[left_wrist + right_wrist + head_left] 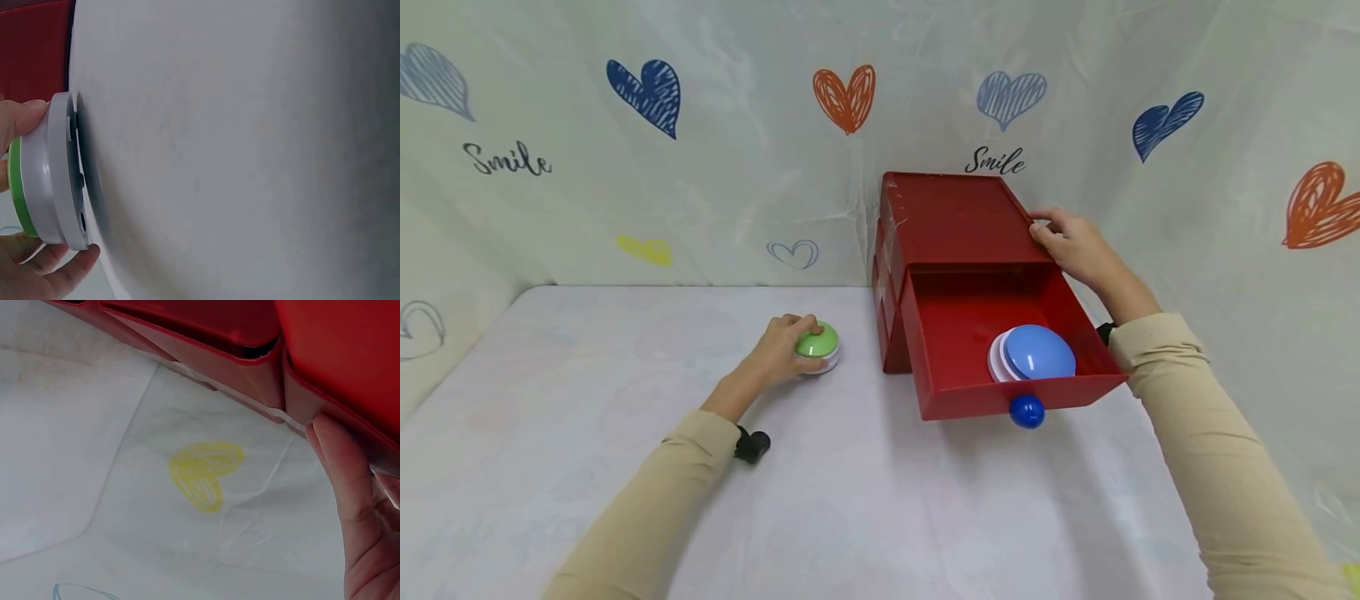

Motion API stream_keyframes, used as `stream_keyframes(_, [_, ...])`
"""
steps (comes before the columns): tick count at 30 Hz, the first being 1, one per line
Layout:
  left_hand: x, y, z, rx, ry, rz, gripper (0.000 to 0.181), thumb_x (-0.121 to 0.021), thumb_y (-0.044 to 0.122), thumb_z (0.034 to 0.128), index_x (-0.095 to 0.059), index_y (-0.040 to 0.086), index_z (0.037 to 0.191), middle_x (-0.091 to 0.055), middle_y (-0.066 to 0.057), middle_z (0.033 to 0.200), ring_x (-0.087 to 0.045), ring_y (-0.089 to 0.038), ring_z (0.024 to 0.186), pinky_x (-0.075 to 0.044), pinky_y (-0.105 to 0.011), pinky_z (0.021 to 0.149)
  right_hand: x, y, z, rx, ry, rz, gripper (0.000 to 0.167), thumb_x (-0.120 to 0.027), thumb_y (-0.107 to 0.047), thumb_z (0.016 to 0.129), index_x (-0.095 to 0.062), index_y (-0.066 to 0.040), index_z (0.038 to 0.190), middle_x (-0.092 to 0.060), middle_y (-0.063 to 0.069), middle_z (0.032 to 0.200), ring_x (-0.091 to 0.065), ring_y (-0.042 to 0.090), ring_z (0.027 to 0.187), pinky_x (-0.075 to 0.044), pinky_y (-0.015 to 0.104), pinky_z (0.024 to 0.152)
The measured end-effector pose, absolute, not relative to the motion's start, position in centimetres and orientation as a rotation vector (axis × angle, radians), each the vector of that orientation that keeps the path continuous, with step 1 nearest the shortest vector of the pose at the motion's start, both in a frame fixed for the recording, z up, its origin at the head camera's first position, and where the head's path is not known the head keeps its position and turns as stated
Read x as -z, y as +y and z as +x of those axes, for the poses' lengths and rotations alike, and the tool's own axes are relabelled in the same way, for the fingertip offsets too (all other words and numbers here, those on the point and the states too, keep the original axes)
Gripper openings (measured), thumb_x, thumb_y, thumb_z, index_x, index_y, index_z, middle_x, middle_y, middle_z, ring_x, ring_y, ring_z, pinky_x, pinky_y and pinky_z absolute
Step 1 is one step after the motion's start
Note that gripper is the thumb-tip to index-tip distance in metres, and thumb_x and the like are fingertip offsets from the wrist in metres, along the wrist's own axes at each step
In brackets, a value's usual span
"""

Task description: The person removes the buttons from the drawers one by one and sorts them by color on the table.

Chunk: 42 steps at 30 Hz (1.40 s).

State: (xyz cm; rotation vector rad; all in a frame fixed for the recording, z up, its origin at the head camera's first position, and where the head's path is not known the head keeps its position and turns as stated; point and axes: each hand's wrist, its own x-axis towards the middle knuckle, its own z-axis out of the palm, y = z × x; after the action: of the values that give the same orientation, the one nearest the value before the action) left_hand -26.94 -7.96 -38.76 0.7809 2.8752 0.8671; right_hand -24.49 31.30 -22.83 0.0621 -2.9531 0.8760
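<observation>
Left of centre in the frame, the left hand (778,350) has its thumb and fingers curled round a green-domed white object (822,342) at the desk (820,500); I cannot tell whether the base touches down. Right of centre stands a red box (958,221), its drawer (943,346) out toward the bottom of the frame. In it lies 1 blue-domed white object (1039,352), just above the front's blue knob (1027,412). Farther right, the right hand (1075,246), fingers partly extended, touches the box's right edge; I cannot tell whether it grips.

Tabletop (587,400) passable at left; drawer (962,402) obstructs right.
</observation>
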Motion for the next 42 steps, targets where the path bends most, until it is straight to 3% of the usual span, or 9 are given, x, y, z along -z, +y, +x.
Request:
stream_keyframes(12, [39.0, -8.6, -27.7, -0.881, 2.799, 0.765, 0.046, -0.073, 0.023, 0.0775, -0.049, 0.01, 0.115, -0.041, -0.029, 0.136, -0.038, -0.045, 0.122, -0.038, -0.058, 0.098, 22.6, 31.2, -24.3, -0.882, -2.961, 0.05, 0.053, -0.036, -0.037, 0.099, -0.029, -0.011, 0.145, -0.045, 0.026, 0.131, -0.048, 0.04, 0.113, -0.042, 0.056, 0.096])
stream_keyframes(28, [38.3, -9.1, -28.2, -0.838, 2.775, 0.723, 0.053, -0.074, 0.02, 0.0753, -0.045, 0.005, 0.117, -0.048, -0.03, 0.124, -0.045, -0.042, 0.113, -0.039, -0.055, 0.095, 22.7, 31.2, -24.4, -0.892, -2.962, 0.049, 0.052, -0.036, -0.035, 0.099, -0.03, -0.01, 0.144, -0.046, 0.025, 0.129, -0.05, 0.04, 0.112, -0.043, 0.054, 0.095])
stream_keyframes(36, [37.3, -9.0, -28.0, -0.736, 2.779, 0.712, 0.052, -0.07, 0.024, 0.0811, -0.043, 0.003, 0.12, -0.044, -0.031, 0.128, -0.043, -0.043, 0.113, -0.039, -0.056, 0.094, 22.6, 31.3, -24.6, -0.89, -2.957, 0.061, 0.052, -0.036, -0.034, 0.099, -0.03, -0.009, 0.144, -0.045, 0.025, 0.131, -0.049, 0.039, 0.113, -0.044, 0.054, 0.095])
stream_keyframes(42, [34.2, -7.8, -27.3, -0.748, 2.838, 0.732, 0.047, -0.062, 0.029, 0.0884, -0.047, 0.001, 0.124, -0.045, -0.027, 0.132, -0.038, -0.044, 0.123, -0.036, -0.057, 0.1, 22.6, 31.4, -24.7, -0.884, -2.956, 0.072, 0.051, -0.036, -0.033, 0.1, -0.031, -0.008, 0.144, -0.046, 0.025, 0.129, -0.049, 0.039, 0.112, -0.044, 0.054, 0.095])
